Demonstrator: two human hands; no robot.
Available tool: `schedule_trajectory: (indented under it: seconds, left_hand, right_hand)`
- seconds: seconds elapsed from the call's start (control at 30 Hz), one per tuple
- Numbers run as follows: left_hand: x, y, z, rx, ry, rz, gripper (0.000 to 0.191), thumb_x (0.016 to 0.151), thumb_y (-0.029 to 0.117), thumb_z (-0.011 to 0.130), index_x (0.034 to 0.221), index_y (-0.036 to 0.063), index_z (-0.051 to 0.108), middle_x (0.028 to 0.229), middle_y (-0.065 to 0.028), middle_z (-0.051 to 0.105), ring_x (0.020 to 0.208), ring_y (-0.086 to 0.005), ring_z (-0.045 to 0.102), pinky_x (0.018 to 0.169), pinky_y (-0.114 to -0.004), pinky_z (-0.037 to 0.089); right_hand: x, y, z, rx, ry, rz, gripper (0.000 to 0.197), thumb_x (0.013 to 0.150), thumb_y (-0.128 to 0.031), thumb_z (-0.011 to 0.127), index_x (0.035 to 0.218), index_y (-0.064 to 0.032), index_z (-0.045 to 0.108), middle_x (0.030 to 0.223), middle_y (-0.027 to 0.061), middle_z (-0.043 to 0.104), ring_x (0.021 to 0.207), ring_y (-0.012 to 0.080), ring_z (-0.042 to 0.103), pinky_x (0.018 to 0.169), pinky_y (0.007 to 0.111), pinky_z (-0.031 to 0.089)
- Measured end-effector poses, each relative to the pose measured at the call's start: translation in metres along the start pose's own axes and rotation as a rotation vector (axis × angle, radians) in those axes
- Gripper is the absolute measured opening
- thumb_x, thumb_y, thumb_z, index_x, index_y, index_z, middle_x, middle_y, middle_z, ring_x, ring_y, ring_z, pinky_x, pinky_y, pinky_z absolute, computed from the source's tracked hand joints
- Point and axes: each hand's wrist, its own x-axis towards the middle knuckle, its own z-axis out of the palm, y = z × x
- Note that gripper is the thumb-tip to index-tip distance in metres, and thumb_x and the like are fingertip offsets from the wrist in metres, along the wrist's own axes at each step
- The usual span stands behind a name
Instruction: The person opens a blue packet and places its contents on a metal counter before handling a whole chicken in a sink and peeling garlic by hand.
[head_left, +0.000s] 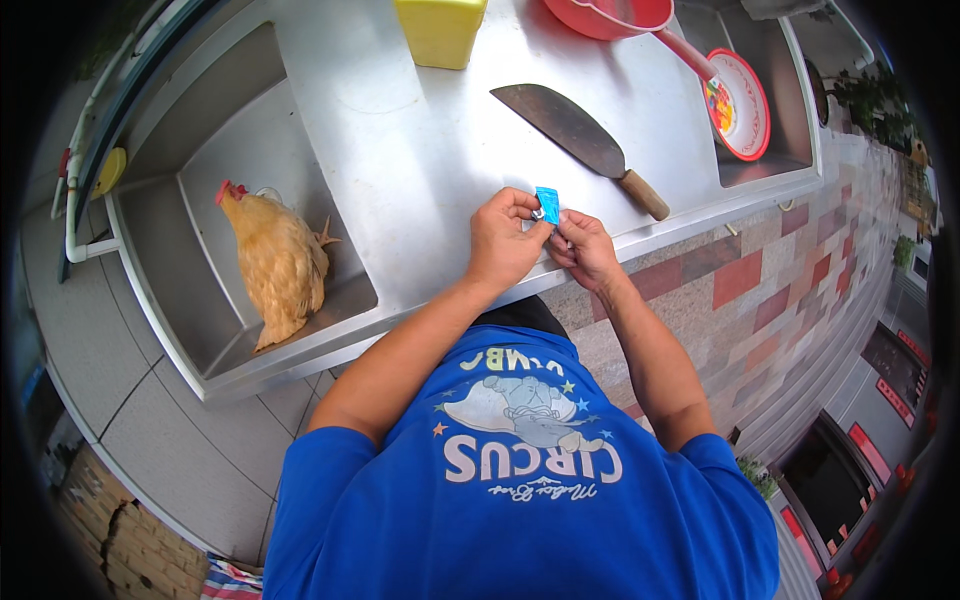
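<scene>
My left hand (506, 232) and my right hand (583, 247) meet over the front edge of a stainless steel counter, both pinching a small blue foil packet (548, 202). A small shiny piece shows at the left fingertips; I cannot tell what it is. Just beyond my hands lies a cleaver (574, 131) with a dark broad blade and a wooden handle, the handle pointing towards the near right. In the left sink basin (247, 142) is a tan-feathered chicken (277, 255) with a red comb, one foot showing at its right side.
A yellow plastic container (441, 34) stands at the counter's far side. A red plastic ladle (611, 19) has its handle reaching over the right basin (784, 112), where a red-rimmed enamel bowl (750, 112) sits tilted. White pipes (73, 187) run beyond the left basin.
</scene>
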Motion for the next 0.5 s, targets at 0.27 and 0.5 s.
schedule_trajectory:
  seconds: [0.27,0.5]
  left_hand:
    - [0.0,0.018,-0.008,0.434,0.031,0.134,0.024,0.076,0.003,0.074,0.093,0.0017,0.057,0.073,-0.0134,0.067,0.066,-0.031,0.069,0.064,-0.04,0.054]
    - [-0.003,0.013,-0.009,0.502,-0.006,0.099,0.027,0.077,0.004,0.077,0.1,-0.0012,0.063,0.073,-0.0131,0.07,0.06,-0.0226,0.066,0.059,-0.035,0.052]
  right_hand:
    - [-0.019,-0.018,0.041,-0.515,0.303,-0.183,0.032,0.099,-0.026,0.065,0.109,0.0038,0.069,0.065,-0.0013,0.054,0.054,0.0049,0.043,0.048,0.024,0.033]
    - [-0.009,-0.016,0.04,-0.813,0.353,-0.243,0.024,0.091,-0.017,0.069,0.094,0.0068,0.071,0.069,0.0074,0.067,0.06,0.0103,0.057,0.056,0.028,0.045]
